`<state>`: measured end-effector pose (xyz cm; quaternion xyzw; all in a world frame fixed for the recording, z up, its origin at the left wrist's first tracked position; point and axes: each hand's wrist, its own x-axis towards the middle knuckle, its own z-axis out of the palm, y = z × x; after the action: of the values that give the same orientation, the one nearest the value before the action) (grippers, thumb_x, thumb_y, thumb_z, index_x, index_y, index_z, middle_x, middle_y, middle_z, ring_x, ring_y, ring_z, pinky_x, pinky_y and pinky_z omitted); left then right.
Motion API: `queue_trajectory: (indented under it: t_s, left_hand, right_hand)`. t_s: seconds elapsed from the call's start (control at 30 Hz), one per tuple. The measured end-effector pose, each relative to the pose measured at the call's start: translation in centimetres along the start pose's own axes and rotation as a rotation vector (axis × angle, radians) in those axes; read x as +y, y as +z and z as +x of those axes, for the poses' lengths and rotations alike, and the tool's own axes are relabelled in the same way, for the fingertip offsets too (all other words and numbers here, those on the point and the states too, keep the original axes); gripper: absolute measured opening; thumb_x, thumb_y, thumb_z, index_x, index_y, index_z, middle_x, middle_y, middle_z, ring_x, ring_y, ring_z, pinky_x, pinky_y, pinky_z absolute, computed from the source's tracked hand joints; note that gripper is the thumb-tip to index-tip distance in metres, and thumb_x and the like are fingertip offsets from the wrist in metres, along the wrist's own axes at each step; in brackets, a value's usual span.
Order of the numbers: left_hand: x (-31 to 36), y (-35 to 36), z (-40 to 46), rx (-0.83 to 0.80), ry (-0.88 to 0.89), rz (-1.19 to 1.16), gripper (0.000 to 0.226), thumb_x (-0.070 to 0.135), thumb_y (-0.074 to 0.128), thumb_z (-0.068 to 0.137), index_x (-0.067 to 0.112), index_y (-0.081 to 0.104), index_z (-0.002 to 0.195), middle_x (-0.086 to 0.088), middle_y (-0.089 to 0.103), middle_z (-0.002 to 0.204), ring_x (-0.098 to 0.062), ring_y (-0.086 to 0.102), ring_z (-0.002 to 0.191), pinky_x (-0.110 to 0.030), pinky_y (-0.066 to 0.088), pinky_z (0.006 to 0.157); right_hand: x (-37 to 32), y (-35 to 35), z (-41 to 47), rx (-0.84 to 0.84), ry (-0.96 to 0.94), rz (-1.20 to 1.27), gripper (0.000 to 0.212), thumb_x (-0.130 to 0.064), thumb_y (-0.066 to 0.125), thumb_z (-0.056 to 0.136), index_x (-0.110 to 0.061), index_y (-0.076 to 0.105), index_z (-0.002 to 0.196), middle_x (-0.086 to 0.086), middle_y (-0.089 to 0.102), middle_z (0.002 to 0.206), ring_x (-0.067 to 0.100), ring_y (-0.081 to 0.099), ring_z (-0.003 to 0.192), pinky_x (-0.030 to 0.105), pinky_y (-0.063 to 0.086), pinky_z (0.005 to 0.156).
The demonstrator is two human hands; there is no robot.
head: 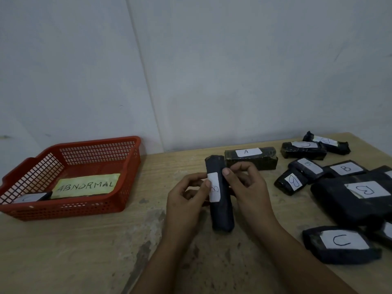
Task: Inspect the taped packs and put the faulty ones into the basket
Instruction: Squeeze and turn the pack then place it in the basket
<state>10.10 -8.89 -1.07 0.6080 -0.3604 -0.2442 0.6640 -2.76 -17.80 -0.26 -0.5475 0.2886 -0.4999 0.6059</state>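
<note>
1. Wall point(212, 60): pale, fills the far half of the view, with a corner line running down behind the basket.
2. Desk point(84, 251): light wood with dark worn patches at the near middle.
3. Basket point(129, 177): red plastic mesh, far left on the desk. A yellow paper label point(84, 185) reading ABNORMAL lies inside it, and one dark pack point(34, 197) with a white tag sits in its near-left corner.
4. Big B pack point(347, 200): largest black-taped block, right side of the desk, white B tag on top.
5. C pack point(339, 245): near right, flat on the desk, just beside the big B pack.
6. A pack point(252, 159): long, lies crosswise at the far middle, right behind the hands.
7. Smaller packs at far right: two C-tagged ones point(303, 149) overlapping near the far edge, and a cluster of B-tagged ones point(307, 169) below them, touching each other.
8. Held pack point(220, 209): black-taped long block, roughly upright, white tag near its upper part; letter blurred, looks like B. It sits centre of the view; whether its lower end touches the desk, cannot tell.
9. Left hand point(186, 200): fingers curled round the held pack's left side, thumb on the tag.
10. Right hand point(248, 187): grips the pack's right side, thumb tip on its front by the tag.
</note>
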Motion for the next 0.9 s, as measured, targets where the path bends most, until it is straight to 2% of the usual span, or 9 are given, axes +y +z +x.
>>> queue_trajectory:
  t_s: [0.1, 0.2, 0.27, 0.37, 0.47, 0.63, 0.77, 0.83, 0.9]
  left_hand:
    - [0.1, -0.2, 0.0, -0.001, -0.008, -0.041, 0.024, 0.014, 0.071, 0.103, 0.023, 0.075, 0.125, 0.004, 0.078, 0.102, -0.02, 0.081, 0.093, -0.033, 0.067, 0.078]
    - [0.2, -0.2, 0.2, 0.063, -0.037, -0.11, 0.028, 0.015, 0.075, 0.1, 0.024, 0.074, 0.126, 0.007, 0.08, 0.105, -0.014, 0.081, 0.093, -0.026, 0.066, 0.075]
    - [0.2, -0.4, 0.4, 0.092, -0.046, -0.153, 0.028, 0.014, 0.076, 0.099, 0.023, 0.075, 0.125, 0.004, 0.08, 0.11, -0.016, 0.081, 0.094, -0.028, 0.066, 0.076]
    - [0.0, -0.8, 0.7, 0.101, -0.03, -0.169, 0.026, 0.013, 0.077, 0.099, 0.021, 0.075, 0.124, -0.002, 0.08, 0.111, -0.021, 0.082, 0.096, -0.032, 0.067, 0.077]
    - [-0.2, -1.0, 0.9, 0.09, -0.018, -0.186, 0.025, 0.012, 0.077, 0.099, 0.02, 0.076, 0.122, -0.003, 0.081, 0.108, -0.024, 0.082, 0.097, -0.039, 0.068, 0.081]
    - [-0.9, -1.3, 1.3, 0.074, -0.042, -0.112, 0.025, 0.026, 0.076, 0.101, 0.037, 0.08, 0.123, 0.002, 0.078, 0.119, -0.026, 0.076, 0.109, -0.049, 0.067, 0.089]
    - [-1.0, -1.9, 1.8, -0.021, -0.01, 0.001, 0.035, 0.029, 0.08, 0.098, 0.041, 0.077, 0.13, 0.013, 0.072, 0.124, -0.015, 0.074, 0.109, -0.033, 0.066, 0.089]
    - [-0.9, -2.4, 1.7, -0.126, 0.027, 0.087, 0.051, 0.026, 0.086, 0.092, 0.04, 0.072, 0.139, 0.017, 0.07, 0.127, -0.008, 0.071, 0.108, -0.025, 0.063, 0.087]
    - [-0.9, -3.0, 1.9, -0.166, 0.101, 0.191, 0.058, 0.016, 0.088, 0.09, 0.036, 0.07, 0.141, 0.018, 0.07, 0.129, -0.005, 0.069, 0.11, -0.022, 0.06, 0.088]
  right_hand:
    - [0.2, 0.0, -0.2, -0.059, -0.012, -0.082, 0.011, -0.02, 0.071, 0.101, -0.016, 0.074, 0.111, -0.006, 0.079, 0.105, 0.013, 0.076, 0.099, 0.024, 0.062, 0.079]
    - [0.8, 0.1, -0.2, -0.123, -0.036, -0.232, 0.026, -0.022, 0.07, 0.103, -0.036, 0.073, 0.124, -0.017, 0.074, 0.12, 0.002, 0.07, 0.105, 0.023, 0.062, 0.08]
    - [1.1, 0.1, -0.1, -0.147, -0.054, -0.322, 0.034, -0.021, 0.069, 0.104, -0.046, 0.07, 0.127, -0.016, 0.069, 0.123, -0.001, 0.067, 0.102, 0.023, 0.063, 0.079]
    - [1.2, 0.1, -0.1, -0.189, -0.014, -0.329, 0.039, -0.019, 0.069, 0.104, -0.046, 0.069, 0.131, -0.019, 0.072, 0.111, 0.002, 0.068, 0.097, 0.029, 0.065, 0.08]
    - [1.2, 0.3, -0.4, -0.211, -0.006, -0.345, 0.047, -0.02, 0.074, 0.1, -0.043, 0.065, 0.14, -0.018, 0.071, 0.113, 0.005, 0.071, 0.097, 0.035, 0.066, 0.083]
    - [1.2, 0.7, -0.9, -0.231, 0.011, -0.281, 0.061, -0.012, 0.078, 0.096, -0.045, 0.055, 0.142, -0.011, 0.07, 0.106, 0.01, 0.075, 0.097, 0.028, 0.064, 0.08]
    - [1.3, 0.8, -0.9, -0.168, 0.024, -0.195, 0.078, -0.007, 0.078, 0.096, -0.047, 0.041, 0.152, -0.003, 0.073, 0.101, 0.019, 0.079, 0.092, 0.039, 0.067, 0.08]
    - [1.2, 0.6, -0.7, -0.15, 0.007, -0.2, 0.08, -0.008, 0.08, 0.094, -0.049, 0.042, 0.153, -0.002, 0.073, 0.101, 0.021, 0.079, 0.091, 0.046, 0.067, 0.082]
    - [0.9, 0.3, -0.5, -0.134, -0.022, -0.271, 0.076, -0.014, 0.084, 0.092, -0.048, 0.047, 0.148, -0.007, 0.07, 0.105, 0.014, 0.077, 0.092, 0.046, 0.067, 0.083]
